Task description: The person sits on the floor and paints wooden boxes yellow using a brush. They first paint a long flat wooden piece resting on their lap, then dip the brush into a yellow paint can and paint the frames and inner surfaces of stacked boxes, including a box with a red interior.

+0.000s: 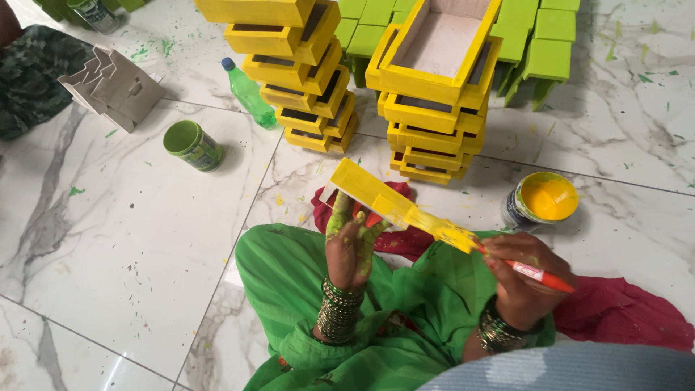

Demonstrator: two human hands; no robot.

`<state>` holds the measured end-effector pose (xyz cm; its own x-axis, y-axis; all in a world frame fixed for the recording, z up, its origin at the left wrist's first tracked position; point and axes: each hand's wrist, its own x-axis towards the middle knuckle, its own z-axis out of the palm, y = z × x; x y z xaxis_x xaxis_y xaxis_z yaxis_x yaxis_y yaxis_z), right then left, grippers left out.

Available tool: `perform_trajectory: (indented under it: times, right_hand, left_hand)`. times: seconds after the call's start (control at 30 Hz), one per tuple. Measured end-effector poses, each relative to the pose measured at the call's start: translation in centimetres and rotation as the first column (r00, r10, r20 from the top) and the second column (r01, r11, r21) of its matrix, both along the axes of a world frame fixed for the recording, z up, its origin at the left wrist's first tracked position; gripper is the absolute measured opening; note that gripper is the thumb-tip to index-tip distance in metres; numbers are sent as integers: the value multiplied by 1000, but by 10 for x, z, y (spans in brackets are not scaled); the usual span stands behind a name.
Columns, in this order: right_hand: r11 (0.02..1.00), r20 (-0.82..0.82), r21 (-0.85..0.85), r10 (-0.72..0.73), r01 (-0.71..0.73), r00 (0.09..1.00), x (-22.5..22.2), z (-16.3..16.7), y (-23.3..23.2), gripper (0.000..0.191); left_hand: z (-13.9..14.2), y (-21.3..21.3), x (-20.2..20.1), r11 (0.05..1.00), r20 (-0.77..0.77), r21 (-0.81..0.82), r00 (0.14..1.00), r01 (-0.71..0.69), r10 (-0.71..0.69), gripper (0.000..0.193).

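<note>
Left hand fingers grip a half-yellow wooden box; right hand closed on a paintbrush touching it. Behind the box, two yellow stacks look finished; this one isn't.

I see the floor as glossy white marble-look tile, smooth, grey veined, flecked with green paint. The box my left hand holds looks like wood, wet glossy yellow coat, raw pale inside. My fingers are smeared green and yellow. My right hand holds the brush, with its shiny red plastic handle and yellow-loaded bristles. The far yellow stacks are painted wood, satin sheen. The green pieces far right look matt. The paint can on the right is metal, its paint glossy. The bottle is clear green plastic. My lap cloth is a soft green fabric; my bangles look metallic.
</note>
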<state>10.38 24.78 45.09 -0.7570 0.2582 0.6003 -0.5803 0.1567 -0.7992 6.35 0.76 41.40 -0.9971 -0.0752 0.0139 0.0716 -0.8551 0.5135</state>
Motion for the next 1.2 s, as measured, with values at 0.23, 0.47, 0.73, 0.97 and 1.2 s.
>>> perform_trajectory:
  times: [0.23, 0.47, 0.73, 0.97, 1.2]
  right_hand:
    - [994, 3, 44, 101, -101, 995, -21, 10, -43, 17]
    - [994, 103, 92, 50, -60, 993, 1, 21, -15, 17]
    - [999, 23, -21, -31, 31, 999, 2, 14, -18, 18]
    - [995, 69, 78, 51, -56, 996, -2, 25, -24, 16]
    - [998, -20, 29, -48, 48, 999, 5, 28, -23, 16]
  left_hand:
    - [4, 6, 1, 999, 87, -48, 996, 13, -9, 67]
    - [3, -1, -1, 1000, 21, 30, 1000, -4, 4, 64]
    - [11, -9, -5, 999, 90, -37, 995, -39, 42, 68]
    - [17, -11, -8, 999, -13, 52, 1000, 6, -5, 67]
    - [23, -10, -10, 996, 69, -66, 995, -68, 72, 66]
